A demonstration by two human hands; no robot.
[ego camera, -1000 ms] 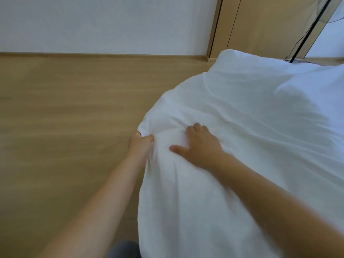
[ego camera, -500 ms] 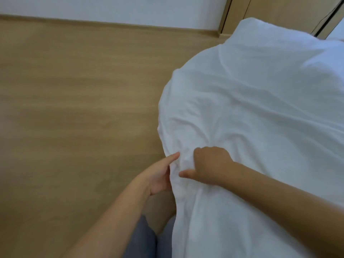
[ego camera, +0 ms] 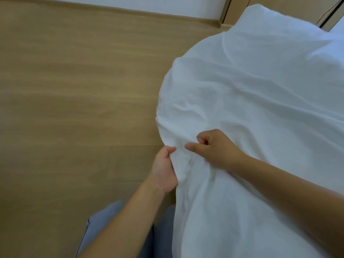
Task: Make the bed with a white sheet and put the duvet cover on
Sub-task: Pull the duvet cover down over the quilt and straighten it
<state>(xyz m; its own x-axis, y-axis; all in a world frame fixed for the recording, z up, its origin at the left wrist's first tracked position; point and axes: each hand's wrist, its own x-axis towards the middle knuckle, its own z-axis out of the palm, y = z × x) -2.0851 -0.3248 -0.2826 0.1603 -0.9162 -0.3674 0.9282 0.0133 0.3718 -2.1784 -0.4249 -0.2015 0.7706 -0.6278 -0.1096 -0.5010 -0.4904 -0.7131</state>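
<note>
A white duvet cover [ego camera: 260, 101] fills the right half of the head view, wrinkled and bulging over the bed's near-left corner. My left hand [ego camera: 163, 170] is at the cloth's left edge, its thumb over the fabric and its fingers tucked under the fold, gripping it. Just to the right, my right hand [ego camera: 217, 148] lies on top with fingers curled, bunching the fabric, thumb pointing left toward the other hand. What lies under the cloth is hidden.
Light wooden floor [ego camera: 74, 101] spreads to the left. A white wall with a wooden skirting [ego camera: 130, 11] runs along the top, and a wooden door or wardrobe panel [ego camera: 240, 8] stands at the top right. My legs in blue-grey trousers [ego camera: 104, 228] show below.
Both hands have slid back along the cloth's edge toward me. My right hand went from flat on the fabric to curled and bunching it. The view tilted further down.
</note>
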